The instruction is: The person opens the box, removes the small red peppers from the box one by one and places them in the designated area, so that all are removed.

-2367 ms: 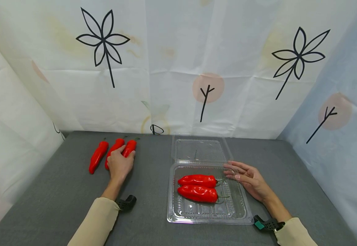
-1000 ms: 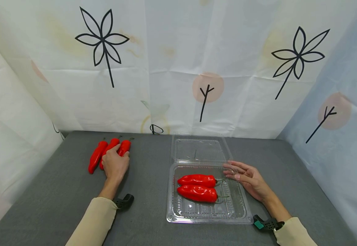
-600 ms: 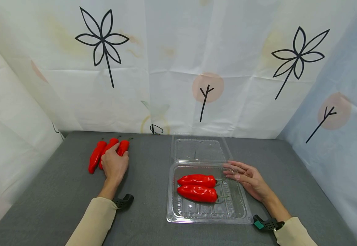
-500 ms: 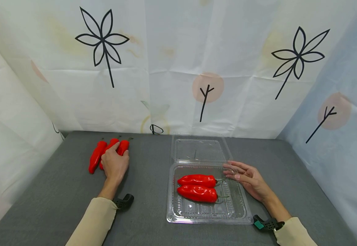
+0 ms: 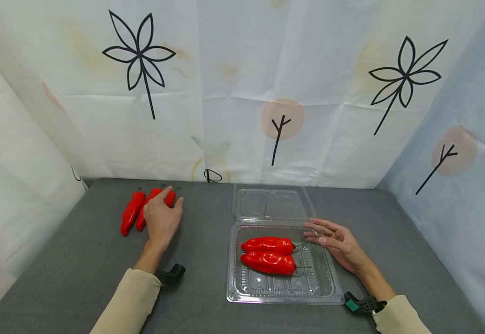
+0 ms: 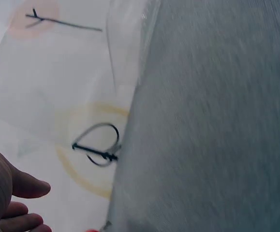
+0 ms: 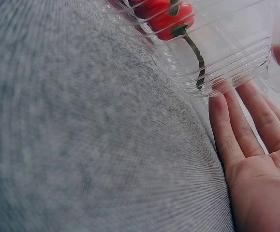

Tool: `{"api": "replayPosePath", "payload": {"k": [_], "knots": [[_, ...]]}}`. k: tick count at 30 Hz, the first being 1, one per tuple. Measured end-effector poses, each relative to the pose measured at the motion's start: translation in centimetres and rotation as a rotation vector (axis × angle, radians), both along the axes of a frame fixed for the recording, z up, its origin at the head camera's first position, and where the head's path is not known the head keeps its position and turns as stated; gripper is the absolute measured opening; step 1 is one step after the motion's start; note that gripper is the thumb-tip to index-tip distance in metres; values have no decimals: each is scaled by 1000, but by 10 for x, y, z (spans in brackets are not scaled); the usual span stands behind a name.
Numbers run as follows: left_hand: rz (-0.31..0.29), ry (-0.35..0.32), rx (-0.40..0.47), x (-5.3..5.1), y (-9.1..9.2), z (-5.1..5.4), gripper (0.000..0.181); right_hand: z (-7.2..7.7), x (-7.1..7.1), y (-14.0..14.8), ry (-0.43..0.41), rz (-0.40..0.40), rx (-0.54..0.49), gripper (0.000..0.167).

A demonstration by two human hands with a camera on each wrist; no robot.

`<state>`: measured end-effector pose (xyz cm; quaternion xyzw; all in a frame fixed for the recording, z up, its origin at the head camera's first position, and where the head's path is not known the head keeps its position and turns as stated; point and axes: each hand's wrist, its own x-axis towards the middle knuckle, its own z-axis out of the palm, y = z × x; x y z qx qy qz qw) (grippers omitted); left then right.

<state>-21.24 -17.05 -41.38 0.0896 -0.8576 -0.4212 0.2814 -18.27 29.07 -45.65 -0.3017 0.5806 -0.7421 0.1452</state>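
Note:
Three red peppers lie close together at the back left in the head view: a left pepper (image 5: 132,213), a middle pepper (image 5: 141,220) and a right pepper (image 5: 170,198). My left hand (image 5: 161,220) is over the right two, partly hiding them, with thumb and index finger spread apart and holding nothing. Two more red peppers, a far one (image 5: 267,245) and a near one (image 5: 268,263), lie side by side in a clear plastic clamshell container (image 5: 284,297). My right hand (image 5: 344,248) touches the container's right side with nearly straight fingers, as the right wrist view also shows.
The container's clear lid (image 5: 269,202) lies folded back toward the rear edge of the grey table (image 5: 206,260). A printed white curtain (image 5: 242,93) hangs behind the table and along both sides.
My left hand shifted the right two peppers leftward, closer to the left one. Since then its thumb and index finger have spread off the right pepper. My right hand stayed still.

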Motion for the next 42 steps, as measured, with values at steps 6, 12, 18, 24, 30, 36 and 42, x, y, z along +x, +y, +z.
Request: {"api": "replayPosePath", "payload": {"k": [6, 12, 18, 24, 30, 36, 42], "knots": [[-73, 26, 3, 6, 16, 13, 43, 0, 0, 1, 4, 0, 4, 50], [-155, 66, 13, 14, 29, 21, 44, 1, 1, 0, -6, -24, 28, 51], [-266, 94, 23, 24, 45, 28, 43, 2, 2, 0, -14, -30, 34, 51], [-369, 97, 16, 34, 63, 32, 42, 1, 1, 0, -14, -29, 34, 51], [-476, 76, 32, 46, 83, 32, 42, 1, 1, 0, -17, -30, 34, 51], [-599, 53, 61, 58, 102, 28, 42, 2, 2, 0, -20, -38, 40, 51], [-757, -8, 98, 69, 118, 22, 42, 3, 2, -1, -17, -35, 37, 51]]}}
